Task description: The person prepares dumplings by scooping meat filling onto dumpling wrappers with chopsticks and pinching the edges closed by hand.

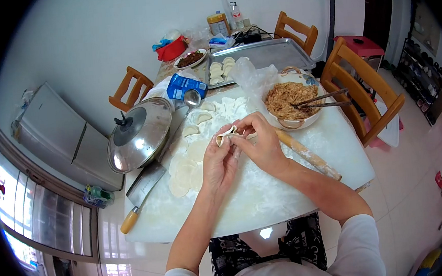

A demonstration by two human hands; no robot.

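Observation:
A partly folded dumpling (226, 134) sits in my left hand (219, 161), with its fingers curled round the dough from below. My right hand (258, 141) pinches the dumpling's edge from the right. Below and left of it, flat round wrappers (185, 175) lie overlapping on the floured white board (226, 209). Several folded dumplings (202, 117) rest just beyond them. A bowl of minced filling (291, 99) stands to the right, with chopsticks (326, 100) stuck in it. Beside my right forearm lies a wooden rolling pin (309, 155).
A cleaver (146, 183) with a wooden handle lies at the board's left edge, near a lidded wok (141, 133) and its ladle (192, 98). Farther back are a metal tray (271, 52) with dumplings, a blue bag (185, 86) and a dish (190, 59). Wooden chairs (363, 89) flank the table.

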